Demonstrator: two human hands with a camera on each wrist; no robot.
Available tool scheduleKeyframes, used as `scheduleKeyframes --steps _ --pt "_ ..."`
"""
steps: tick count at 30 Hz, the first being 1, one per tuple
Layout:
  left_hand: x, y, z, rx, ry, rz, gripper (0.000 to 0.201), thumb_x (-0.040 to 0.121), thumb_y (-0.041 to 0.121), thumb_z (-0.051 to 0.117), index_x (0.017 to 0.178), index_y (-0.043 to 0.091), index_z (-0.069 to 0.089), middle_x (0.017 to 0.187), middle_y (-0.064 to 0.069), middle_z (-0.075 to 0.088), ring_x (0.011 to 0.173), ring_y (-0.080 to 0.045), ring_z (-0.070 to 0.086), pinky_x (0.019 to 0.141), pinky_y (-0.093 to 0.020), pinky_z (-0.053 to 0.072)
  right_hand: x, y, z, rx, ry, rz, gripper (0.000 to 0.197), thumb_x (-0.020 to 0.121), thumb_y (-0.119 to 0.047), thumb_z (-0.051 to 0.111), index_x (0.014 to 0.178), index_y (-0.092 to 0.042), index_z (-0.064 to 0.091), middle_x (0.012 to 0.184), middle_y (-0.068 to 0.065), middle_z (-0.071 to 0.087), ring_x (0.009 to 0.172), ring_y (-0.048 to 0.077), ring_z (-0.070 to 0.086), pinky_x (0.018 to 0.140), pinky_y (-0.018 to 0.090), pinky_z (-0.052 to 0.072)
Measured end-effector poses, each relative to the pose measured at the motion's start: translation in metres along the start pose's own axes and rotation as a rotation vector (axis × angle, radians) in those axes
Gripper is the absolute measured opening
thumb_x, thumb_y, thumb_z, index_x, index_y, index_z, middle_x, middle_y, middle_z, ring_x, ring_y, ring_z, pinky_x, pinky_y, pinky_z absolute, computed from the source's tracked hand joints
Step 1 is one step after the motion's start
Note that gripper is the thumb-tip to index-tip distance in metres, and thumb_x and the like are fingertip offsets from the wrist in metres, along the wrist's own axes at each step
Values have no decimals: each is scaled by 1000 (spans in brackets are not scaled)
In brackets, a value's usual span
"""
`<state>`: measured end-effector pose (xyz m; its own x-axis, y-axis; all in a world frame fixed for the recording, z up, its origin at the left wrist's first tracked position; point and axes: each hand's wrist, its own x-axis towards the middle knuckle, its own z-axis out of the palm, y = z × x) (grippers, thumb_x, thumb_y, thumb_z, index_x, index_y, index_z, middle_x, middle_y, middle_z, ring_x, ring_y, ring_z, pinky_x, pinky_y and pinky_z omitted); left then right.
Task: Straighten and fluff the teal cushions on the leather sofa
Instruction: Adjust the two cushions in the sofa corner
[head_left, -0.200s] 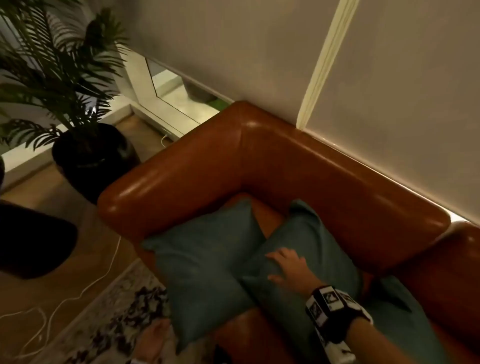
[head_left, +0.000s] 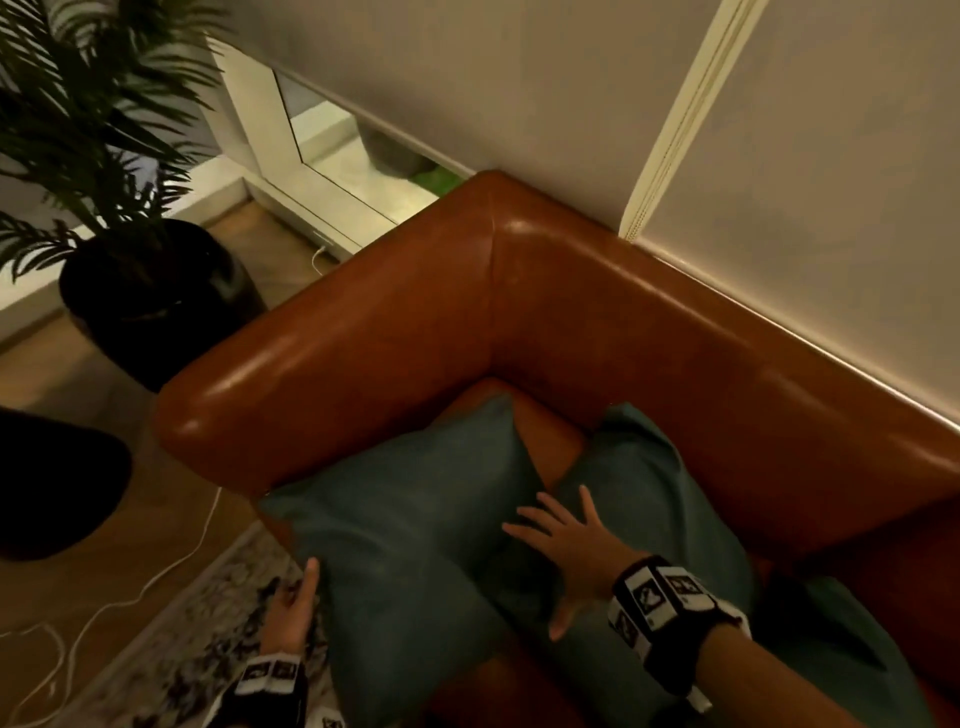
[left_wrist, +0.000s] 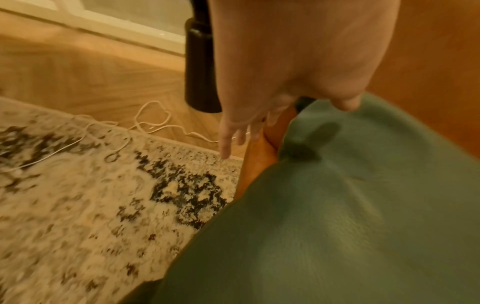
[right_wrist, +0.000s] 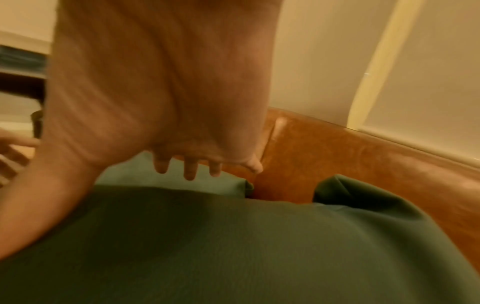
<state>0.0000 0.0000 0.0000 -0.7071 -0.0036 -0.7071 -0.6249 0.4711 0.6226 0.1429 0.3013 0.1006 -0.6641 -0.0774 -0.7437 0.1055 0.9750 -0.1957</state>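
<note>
Two teal cushions lie in the corner of the brown leather sofa. The left cushion leans against the armrest; the right cushion rests by the backrest, overlapping it. My right hand is spread flat, fingers straight, over the spot where the cushions meet. My left hand is at the left cushion's outer edge with fingers extended. In the left wrist view the left hand is beside the cushion, thumb on the fabric. In the right wrist view the right hand hovers over teal fabric.
A third teal cushion lies at the right. A palm in a black pot stands left of the armrest. White cables trail over the wooden floor and patterned rug. A wall and window run behind the sofa.
My right hand has spread its fingers wider and shifted toward the seam between the cushions. My left hand has risen to the left cushion's outer edge.
</note>
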Motion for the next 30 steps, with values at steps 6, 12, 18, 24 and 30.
scheduleKeyframes --steps 6,12,18,24,30 --pt "30 -14 32 -284 -73 -190 121 52 84 58 148 17 27 152 -5 32 137 -31 33 115 -51 23 31 14 18 -76 -36 -60 110 66 -65 71 149 -42 3 159 1 9 147 27 -5 103 71 -18" --pt "13 12 51 -97 213 -45 84 84 66 47 140 4 39 145 -20 40 130 -40 40 109 -46 31 18 21 16 -116 100 4 54 90 -46 54 140 -32 39 143 2 37 139 27 23 109 67 -6" --pt "-27 105 77 233 361 242 67 97 50 36 107 -13 58 112 -36 57 105 -50 53 84 -47 41 -52 78 -15 63 476 161 52 72 -18 48 117 -42 40 121 4 56 123 29 48 105 64 18" --pt "-62 190 88 377 498 539 61 97 44 42 97 -15 57 106 -39 58 99 -53 54 82 -51 42 -142 148 -34 569 1179 341 26 79 -36 68 98 -18 64 88 6 64 83 19 60 78 32 47" --pt "-66 266 75 726 518 867 62 97 43 41 89 -16 59 94 -38 58 89 -52 57 72 -51 44 -199 175 -26 1173 1464 537 24 88 -28 65 109 -17 63 104 9 65 100 24 60 93 38 45"
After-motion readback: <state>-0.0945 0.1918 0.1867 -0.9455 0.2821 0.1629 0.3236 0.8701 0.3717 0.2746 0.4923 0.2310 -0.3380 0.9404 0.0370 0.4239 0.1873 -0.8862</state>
